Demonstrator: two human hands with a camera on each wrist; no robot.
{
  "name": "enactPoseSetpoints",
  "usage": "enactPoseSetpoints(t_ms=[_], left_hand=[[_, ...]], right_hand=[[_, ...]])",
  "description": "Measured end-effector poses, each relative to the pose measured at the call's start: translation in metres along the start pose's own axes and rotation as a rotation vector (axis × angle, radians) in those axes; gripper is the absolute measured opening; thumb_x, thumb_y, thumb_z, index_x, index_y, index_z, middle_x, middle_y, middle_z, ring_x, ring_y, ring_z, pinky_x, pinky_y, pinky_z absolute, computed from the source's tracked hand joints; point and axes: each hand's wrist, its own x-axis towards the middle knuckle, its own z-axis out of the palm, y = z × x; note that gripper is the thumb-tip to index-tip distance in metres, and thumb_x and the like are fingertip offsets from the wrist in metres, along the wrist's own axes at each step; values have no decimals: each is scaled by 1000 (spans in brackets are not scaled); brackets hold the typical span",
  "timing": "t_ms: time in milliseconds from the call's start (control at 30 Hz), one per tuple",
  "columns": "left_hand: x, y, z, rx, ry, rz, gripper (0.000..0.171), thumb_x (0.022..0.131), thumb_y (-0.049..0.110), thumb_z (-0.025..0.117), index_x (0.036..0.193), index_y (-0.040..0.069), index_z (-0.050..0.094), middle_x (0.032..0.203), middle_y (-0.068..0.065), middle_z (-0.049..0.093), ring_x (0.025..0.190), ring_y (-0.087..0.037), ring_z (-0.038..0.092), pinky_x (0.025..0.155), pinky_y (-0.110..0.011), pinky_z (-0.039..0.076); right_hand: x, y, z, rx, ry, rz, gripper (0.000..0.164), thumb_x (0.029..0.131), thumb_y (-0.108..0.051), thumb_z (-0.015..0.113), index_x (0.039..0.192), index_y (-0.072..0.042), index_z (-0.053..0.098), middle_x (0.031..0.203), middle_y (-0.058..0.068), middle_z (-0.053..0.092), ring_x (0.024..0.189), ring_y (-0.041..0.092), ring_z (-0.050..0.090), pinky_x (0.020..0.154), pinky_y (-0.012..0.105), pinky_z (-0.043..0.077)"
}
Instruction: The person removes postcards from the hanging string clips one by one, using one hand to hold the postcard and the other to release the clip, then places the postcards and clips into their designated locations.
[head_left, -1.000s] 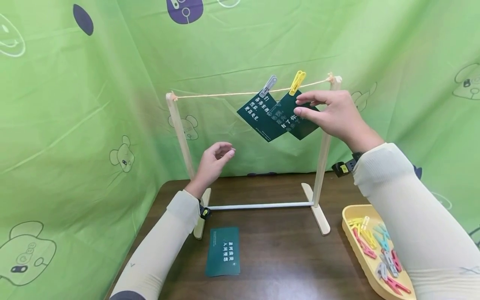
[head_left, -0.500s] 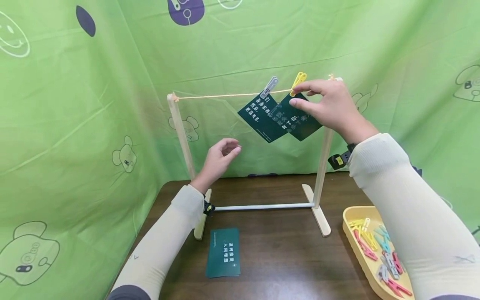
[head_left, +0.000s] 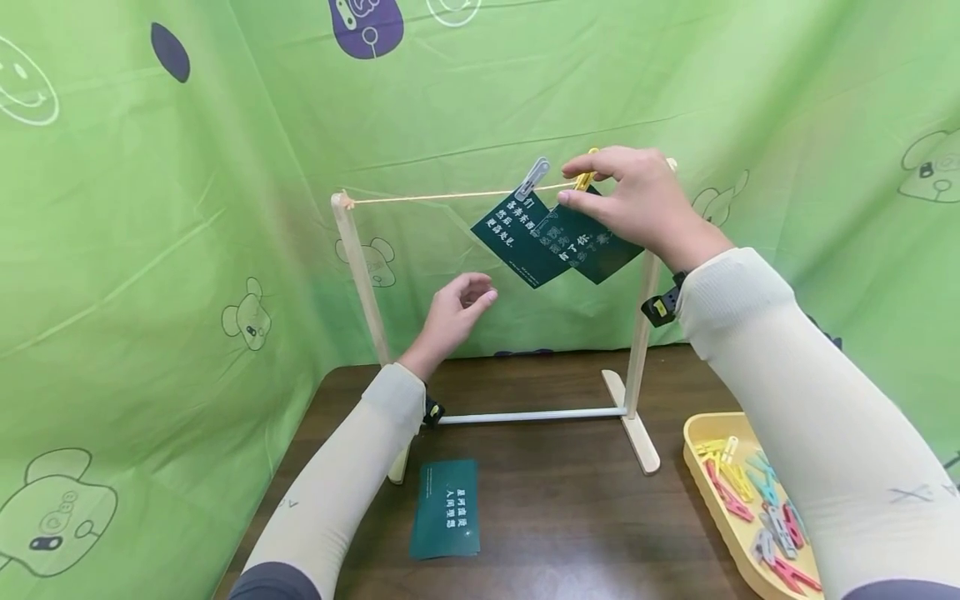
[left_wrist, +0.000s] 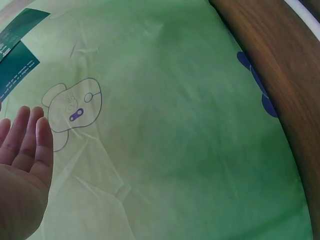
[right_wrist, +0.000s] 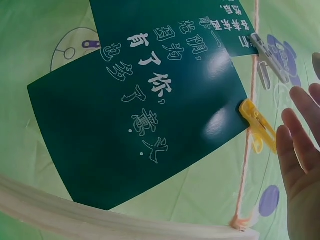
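Note:
Two dark green cards with white writing hang by a corner from an orange string (head_left: 435, 197), overlapping each other. A grey clothespin (head_left: 532, 178) clips the left card (head_left: 517, 242); a yellow clothespin (right_wrist: 256, 122) clips the right card (right_wrist: 135, 120). My right hand (head_left: 645, 196) is up beside the yellow clothespin, thumb and fingers apart around it in the head view. In the right wrist view its fingers (right_wrist: 295, 145) lie right by the clothespin's handle end, without a pinch. My left hand (head_left: 450, 317) hovers below the string, relaxed and holding nothing.
The string spans a wooden frame (head_left: 360, 275) with a white crossbar (head_left: 532, 415). Several green cards (head_left: 446, 508) lie stacked on the brown table (head_left: 555, 500). A yellow tray (head_left: 712, 500) at the right holds several coloured clothespins (head_left: 727, 492). A green cloth hangs behind.
My right hand has moved left and slightly up, from the right card to the yellow clothespin. My left hand has drifted to the right and up. The hanging cards stay about where they were.

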Motion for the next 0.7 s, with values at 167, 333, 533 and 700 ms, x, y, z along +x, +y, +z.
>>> enactPoseSetpoints(t_ms=[167,333,533,700], left_hand=[[6,3,5,-2,6,11,31,100,25,67,125,8,65,118,-10,74,107,-23,70,97,-41,56],[12,5,7,15,-4,31,32,101,25,66,127,7,65,118,-10,74,106,-23,70,96,-38,57],[19,7,10,16,-4,33,32,101,26,66,127,9,64,119,-9,74,106,-22,70,95,-38,57],[23,8,13,21,-11,27,34,101,27,65,128,7,64,118,-10,74,105,-23,70,94,-39,57]], right_hand=[[6,-1,-3,-37,22,-49,35,95,-29,74,125,-10,72,126,10,73,118,30,66,106,49,50],[15,-4,-5,-50,9,-34,36,96,-30,73,126,-10,72,126,10,73,116,29,64,106,48,48],[25,-7,-6,-62,-8,-26,37,96,-33,72,126,-11,71,129,9,72,123,29,63,110,47,45],[33,-10,-6,-99,-35,-39,38,96,-35,71,127,-11,71,131,8,72,130,29,62,116,46,42]])
